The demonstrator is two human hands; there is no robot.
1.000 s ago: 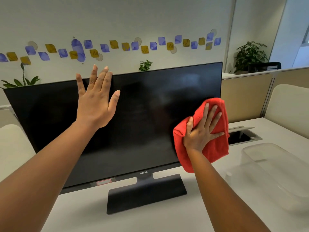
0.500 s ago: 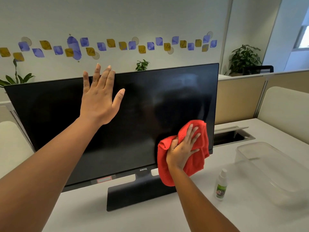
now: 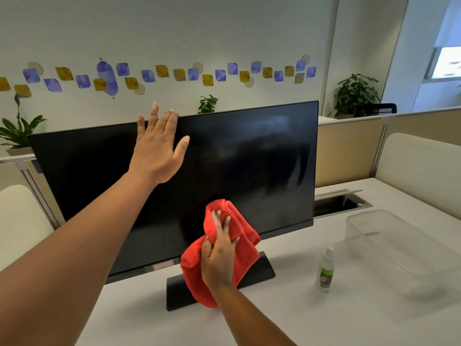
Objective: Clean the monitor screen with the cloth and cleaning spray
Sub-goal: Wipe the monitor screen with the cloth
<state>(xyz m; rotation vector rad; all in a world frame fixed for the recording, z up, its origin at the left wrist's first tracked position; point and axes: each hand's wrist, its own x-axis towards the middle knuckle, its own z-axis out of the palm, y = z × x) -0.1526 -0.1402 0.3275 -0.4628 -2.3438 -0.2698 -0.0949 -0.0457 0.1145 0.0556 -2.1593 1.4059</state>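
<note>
White surface (image 3: 324, 318) carries a black flat-panel monitor (image 3: 249, 166). Left hand (image 3: 159, 148) lies flat, fingers straight, at its top edge. Below-right, right hand (image 3: 219, 255) grips a red microfibre cloth (image 3: 239, 228) against the screen's lower edge. Small white spray bottle (image 3: 325, 269) stands right of that hand.

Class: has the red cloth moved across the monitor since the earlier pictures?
Yes. The red cloth moved left and down, from the monitor screen's right edge toward its bottom centre.

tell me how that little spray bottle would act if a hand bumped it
The spray bottle stands upright, tall and slim on a narrow base, so it would probably tip easily. It looks like light plastic and round, so it may roll across the smooth white desk.
</note>
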